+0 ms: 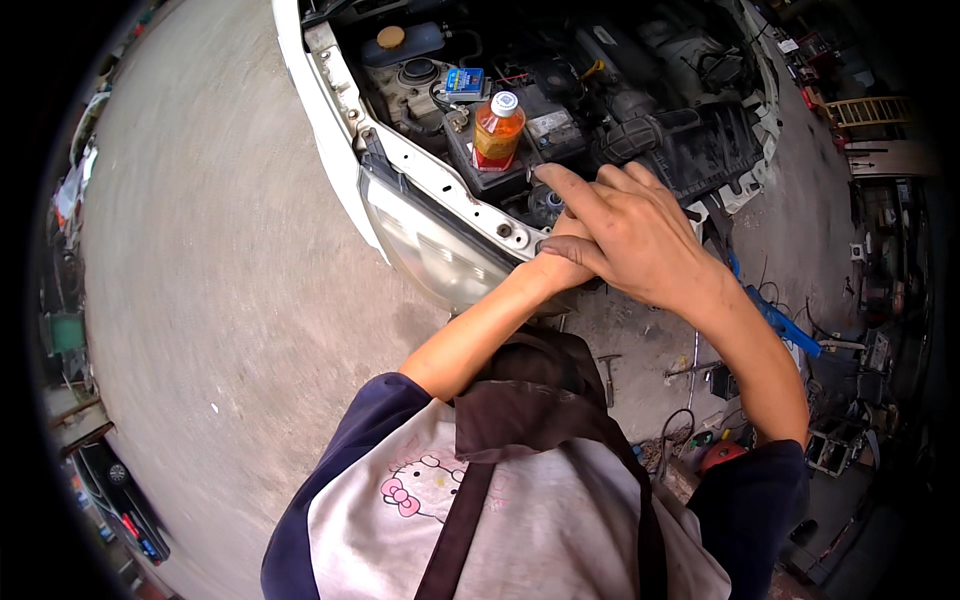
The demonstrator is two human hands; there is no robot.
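My right hand (640, 225) is over the front edge of a car's engine bay, its back turned up. Its thumb and index finger are spread apart, the other fingers bent, and no object shows in it. Beneath it, my left hand (572, 232) reaches in toward the front of the bay; its fingers are hidden behind the right hand. Just beyond the hands, a bottle of orange-red drink (498, 135) with a white cap stands upright on the black car battery (540, 125). A clouded headlight (425, 245) lies left of my left forearm.
A blue box (465, 84) sits behind the bottle, near a coolant tank (405, 42) with a tan cap. Black engine parts fill the bay's right side. A hammer (608, 378) lies on the concrete floor, with tools, cables and a blue bar (785, 322) at right.
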